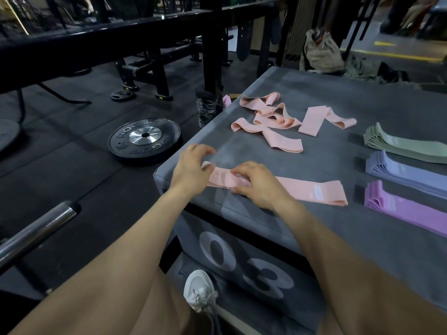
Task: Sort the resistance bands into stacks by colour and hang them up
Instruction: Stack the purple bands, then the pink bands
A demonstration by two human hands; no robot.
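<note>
A flat pink band (pixel 312 191) lies along the near edge of the grey padded box (pixel 362 243). My left hand (pixel 191 171) rests on its left end, fingers curled over it. My right hand (pixel 256 183) presses flat on the band's middle. Farther back lies a loose tangle of several pink bands (pixel 273 119). At the right edge sit three neat stacks: green (pixel 406 146), blue-lilac (pixel 406 175) and purple (pixel 411 209).
A black weight plate (pixel 145 140) lies on the rubber floor left of the box. A steel barbell end (pixel 41 228) pokes in at lower left. Black rack posts (pixel 212 44) stand behind the box. My white shoe (pixel 200 291) is beside the box's front.
</note>
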